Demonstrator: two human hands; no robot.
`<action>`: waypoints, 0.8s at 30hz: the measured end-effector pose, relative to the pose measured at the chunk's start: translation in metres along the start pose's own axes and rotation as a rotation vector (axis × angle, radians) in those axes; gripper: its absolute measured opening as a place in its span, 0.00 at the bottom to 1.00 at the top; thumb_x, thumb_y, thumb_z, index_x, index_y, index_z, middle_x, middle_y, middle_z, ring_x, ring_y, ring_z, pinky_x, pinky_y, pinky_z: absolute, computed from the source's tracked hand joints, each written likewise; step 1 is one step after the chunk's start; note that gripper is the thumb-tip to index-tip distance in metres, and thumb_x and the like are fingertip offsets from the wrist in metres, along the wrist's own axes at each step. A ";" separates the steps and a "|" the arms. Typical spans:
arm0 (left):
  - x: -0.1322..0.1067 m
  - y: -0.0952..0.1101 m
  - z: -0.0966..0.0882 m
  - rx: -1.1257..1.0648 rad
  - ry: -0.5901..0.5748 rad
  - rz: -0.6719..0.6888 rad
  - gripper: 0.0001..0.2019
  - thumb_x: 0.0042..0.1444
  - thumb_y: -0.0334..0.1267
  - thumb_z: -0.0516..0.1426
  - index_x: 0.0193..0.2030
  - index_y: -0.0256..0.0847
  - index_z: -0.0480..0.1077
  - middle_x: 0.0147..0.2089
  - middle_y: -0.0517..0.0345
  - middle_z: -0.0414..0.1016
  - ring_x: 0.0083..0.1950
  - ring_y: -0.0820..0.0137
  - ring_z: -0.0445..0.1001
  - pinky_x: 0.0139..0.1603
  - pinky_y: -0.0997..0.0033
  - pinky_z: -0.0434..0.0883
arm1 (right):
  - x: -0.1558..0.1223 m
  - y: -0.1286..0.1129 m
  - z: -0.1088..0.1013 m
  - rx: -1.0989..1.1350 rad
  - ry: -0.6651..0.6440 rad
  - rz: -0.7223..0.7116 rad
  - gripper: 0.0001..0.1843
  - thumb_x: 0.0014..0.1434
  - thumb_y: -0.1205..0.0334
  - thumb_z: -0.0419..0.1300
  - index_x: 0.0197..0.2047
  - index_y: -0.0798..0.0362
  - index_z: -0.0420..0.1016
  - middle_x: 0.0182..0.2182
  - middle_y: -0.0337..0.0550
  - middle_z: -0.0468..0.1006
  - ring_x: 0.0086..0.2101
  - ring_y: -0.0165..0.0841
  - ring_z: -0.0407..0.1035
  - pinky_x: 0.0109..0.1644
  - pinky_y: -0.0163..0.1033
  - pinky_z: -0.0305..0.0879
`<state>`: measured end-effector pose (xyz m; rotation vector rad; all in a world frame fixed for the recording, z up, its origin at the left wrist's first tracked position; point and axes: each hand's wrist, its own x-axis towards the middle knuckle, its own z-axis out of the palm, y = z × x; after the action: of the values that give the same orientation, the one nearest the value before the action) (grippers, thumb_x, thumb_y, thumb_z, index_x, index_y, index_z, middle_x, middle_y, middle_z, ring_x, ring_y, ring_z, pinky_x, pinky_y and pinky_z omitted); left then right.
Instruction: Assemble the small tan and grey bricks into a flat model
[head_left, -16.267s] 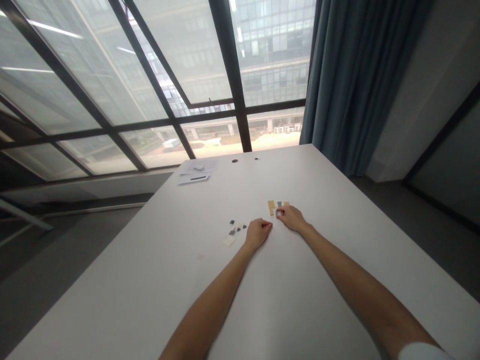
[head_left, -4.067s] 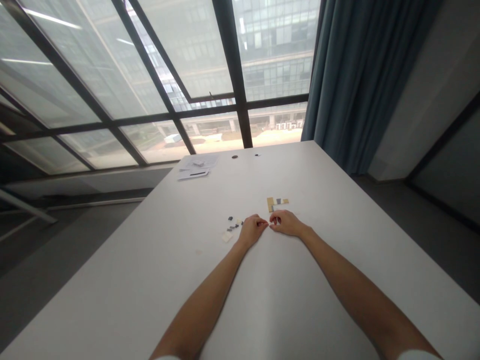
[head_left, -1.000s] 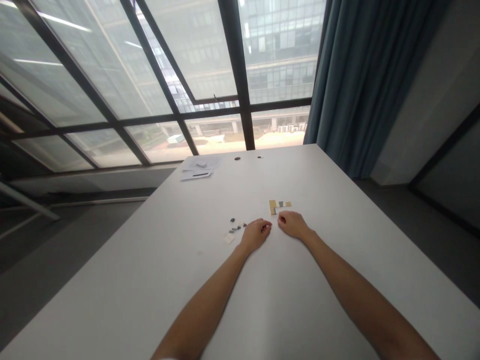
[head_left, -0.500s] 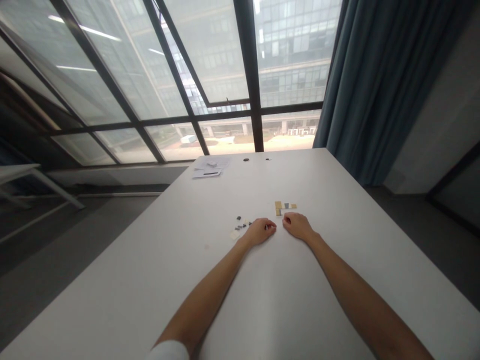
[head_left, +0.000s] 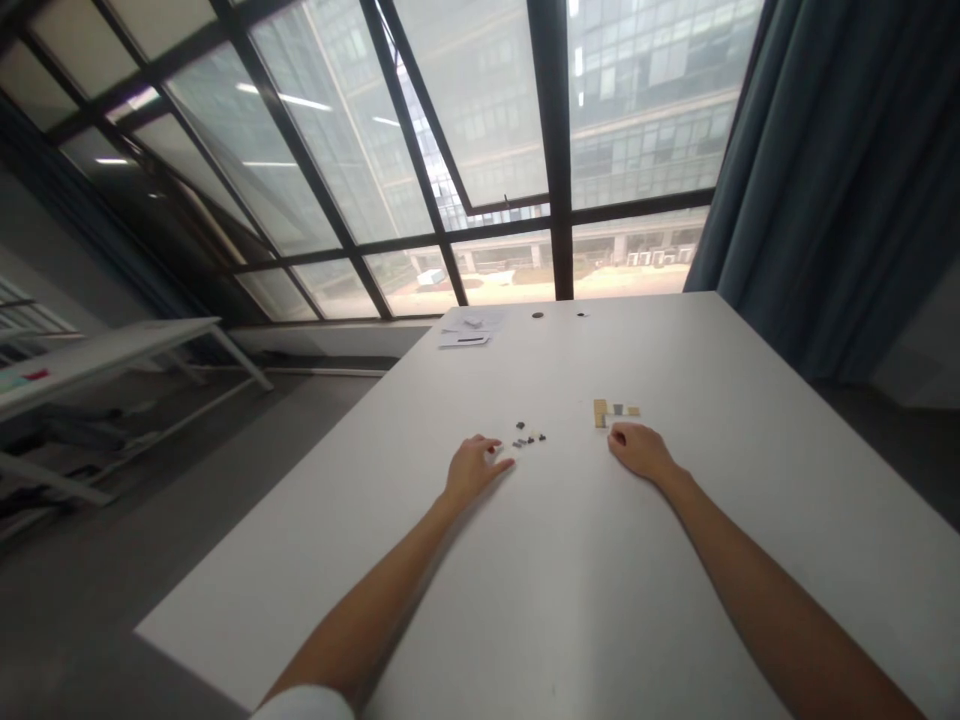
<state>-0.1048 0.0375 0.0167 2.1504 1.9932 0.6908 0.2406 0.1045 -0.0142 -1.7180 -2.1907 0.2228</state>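
Both my forearms lie on a white table (head_left: pixel 570 600). My left hand (head_left: pixel 475 466) rests just left of several tiny dark pieces (head_left: pixel 529 437). Its thumb and forefinger close on a small pale piece that barely shows. My right hand (head_left: pixel 639 450) is curled into a loose fist. Its fingertips sit at the near edge of a small flat assembly of tan and grey pieces (head_left: pixel 615 411). Whether anything is inside that fist is hidden.
Some sheets of paper (head_left: pixel 469 331) lie at the table's far end, near two small dark dots (head_left: pixel 538 314). Beyond the table's left edge stands another table (head_left: pixel 112 345) over grey floor. A dark curtain (head_left: pixel 825 180) hangs at the right. Large windows fill the back.
My left hand has moved left, away from my right hand, to the pale piece beside the dark pieces. My right hand stays by the tan assembly. The view has swung left.
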 end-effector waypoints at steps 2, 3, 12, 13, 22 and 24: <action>-0.010 -0.005 0.004 0.015 -0.007 -0.047 0.20 0.51 0.52 0.65 0.47 0.43 0.78 0.41 0.54 0.76 0.44 0.63 0.73 0.47 0.67 0.67 | 0.000 0.001 0.001 -0.001 0.005 0.003 0.11 0.61 0.61 0.54 0.29 0.52 0.74 0.30 0.44 0.79 0.30 0.33 0.66 0.31 0.36 0.46; -0.013 -0.005 0.007 0.015 -0.011 -0.066 0.20 0.51 0.52 0.64 0.46 0.43 0.79 0.41 0.54 0.75 0.44 0.63 0.73 0.46 0.67 0.67 | 0.000 0.001 0.001 0.000 0.009 0.004 0.11 0.61 0.62 0.54 0.29 0.52 0.74 0.30 0.44 0.78 0.30 0.33 0.66 0.31 0.36 0.46; -0.011 0.008 0.020 0.013 0.029 -0.127 0.12 0.54 0.46 0.61 0.40 0.41 0.77 0.39 0.55 0.74 0.40 0.66 0.72 0.39 0.70 0.65 | -0.001 0.000 -0.003 0.011 0.000 0.019 0.12 0.61 0.60 0.54 0.29 0.52 0.73 0.29 0.43 0.78 0.30 0.33 0.65 0.31 0.36 0.45; -0.011 0.009 0.020 0.015 0.024 -0.122 0.12 0.54 0.45 0.61 0.40 0.41 0.77 0.39 0.55 0.74 0.40 0.66 0.72 0.38 0.70 0.65 | -0.001 0.000 -0.002 0.010 0.003 0.022 0.12 0.62 0.60 0.53 0.29 0.52 0.73 0.29 0.44 0.78 0.30 0.33 0.65 0.31 0.36 0.45; 0.005 0.014 0.009 0.050 -0.065 -0.130 0.11 0.50 0.45 0.62 0.37 0.41 0.76 0.40 0.54 0.76 0.40 0.66 0.73 0.37 0.70 0.65 | 0.001 0.003 -0.006 0.076 -0.011 -0.011 0.12 0.61 0.62 0.54 0.28 0.54 0.73 0.28 0.43 0.77 0.29 0.31 0.64 0.31 0.35 0.48; 0.015 0.021 0.004 0.041 -0.068 -0.108 0.12 0.49 0.46 0.63 0.37 0.42 0.76 0.42 0.55 0.77 0.42 0.65 0.74 0.38 0.70 0.65 | 0.004 0.002 -0.018 0.162 -0.086 -0.097 0.12 0.60 0.63 0.55 0.26 0.54 0.73 0.27 0.42 0.76 0.28 0.30 0.64 0.32 0.35 0.51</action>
<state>-0.0838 0.0499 0.0252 2.0404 2.0877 0.5587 0.2477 0.1069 0.0024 -1.5374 -2.2428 0.4437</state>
